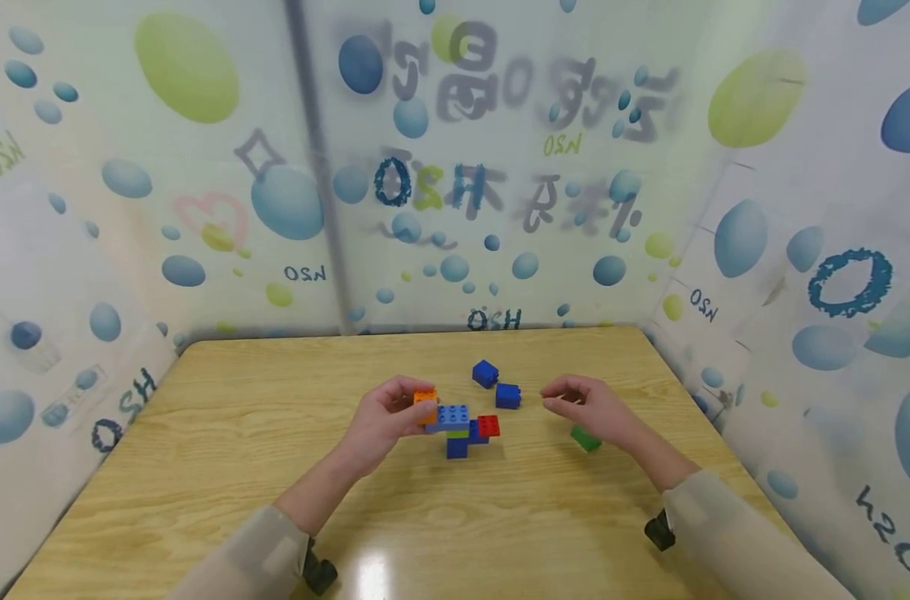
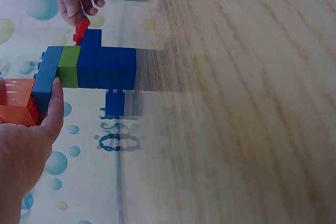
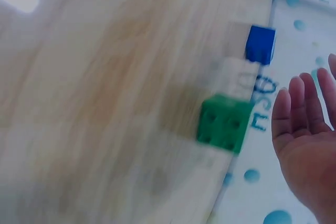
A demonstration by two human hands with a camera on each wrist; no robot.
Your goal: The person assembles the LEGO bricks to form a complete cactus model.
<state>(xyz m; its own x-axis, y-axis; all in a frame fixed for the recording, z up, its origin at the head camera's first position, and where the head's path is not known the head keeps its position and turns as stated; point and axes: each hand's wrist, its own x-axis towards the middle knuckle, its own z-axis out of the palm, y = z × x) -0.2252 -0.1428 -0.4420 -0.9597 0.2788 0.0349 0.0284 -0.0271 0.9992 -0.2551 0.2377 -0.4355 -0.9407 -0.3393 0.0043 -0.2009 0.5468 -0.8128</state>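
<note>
Left hand (image 1: 382, 419) pinches orange brick (image 1: 425, 407), stack (image 1: 452, 418) just right of that hand; right hand (image 1: 588, 407) loose, holding nothing, near green brick (image 1: 586, 439); best press straight down, stack braced

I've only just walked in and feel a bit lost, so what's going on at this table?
A person is handling toy building blocks at a wooden table. The left hand holds an orange block at the top of a stacked build of light blue, lime green, dark blue and red blocks; whether it is pressed fully on, I can't tell. The right hand holds nothing, near a loose green block. Two loose blue blocks lie beyond the build.
</note>
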